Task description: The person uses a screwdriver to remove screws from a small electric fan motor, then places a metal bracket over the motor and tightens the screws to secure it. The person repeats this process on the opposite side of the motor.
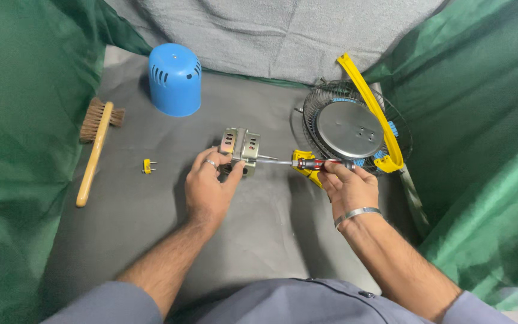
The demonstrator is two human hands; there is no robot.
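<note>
- Left hand (pixel 207 191) closed round one metal motor (pixel 240 148): thumb pressed to its near side, fingers curled over the left edge, a ring on one finger
- Right hand (pixel 348 185) pinched shut on one screwdriver (pixel 307 162), red and black handle between thumb and fingertips, thin steel shaft lying level with its tip at the motor's right face
- One silver bangle (pixel 358 213) on the right wrist
- Motor just off the middle of the grey mat (pixel 271 222), boxy, stamped plate with small round holes
- One yellow plastic piece (pixel 307 170) under the screwdriver, partly hidden
- One round wire fan guard (pixel 355 127) just beyond the right hand, holding a flat metal disc, blue blades showing beneath; one curved yellow bracket (pixel 372 111) arched across it
- One small yellow plug (pixel 147 166) left of the motor, well apart
- One long wooden brush (pixel 94 150), stiff brown bristles
- One blue plastic cover (pixel 175 79), slotted, open end down
- Green cloth (pixel 19 150) on both sides, grey cloth behind
</note>
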